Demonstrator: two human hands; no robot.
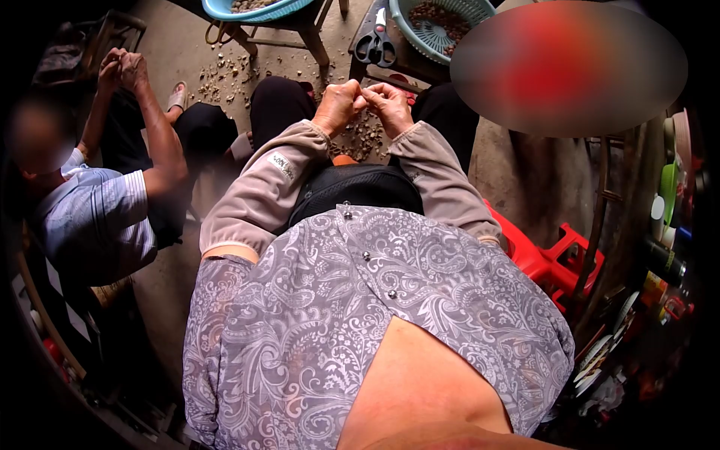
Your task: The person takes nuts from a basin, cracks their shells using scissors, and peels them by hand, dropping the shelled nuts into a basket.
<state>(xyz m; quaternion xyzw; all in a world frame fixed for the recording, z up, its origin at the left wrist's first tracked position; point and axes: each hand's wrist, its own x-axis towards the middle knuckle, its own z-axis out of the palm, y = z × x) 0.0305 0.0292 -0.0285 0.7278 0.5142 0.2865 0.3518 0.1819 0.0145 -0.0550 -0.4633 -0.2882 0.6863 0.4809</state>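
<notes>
Above my lap, my left hand (339, 107) and my right hand (388, 107) meet at the fingertips. Both hands are closed in a pinch, and whatever is between the fingers is too small to make out. Beyond them, black-handled scissors (376, 46) lie on a dark stool beside a light blue basket (430, 39) holding small brown pieces. Broken shells (361, 139) are scattered on the floor below my hands.
To the left, a co-worker (112, 195) sits with both hands raised together. Another blue basket (259, 10) rests on a wooden stool (311, 43) ahead. A red plastic stool (559, 259) stands at my right. More shells (225, 81) litter the floor.
</notes>
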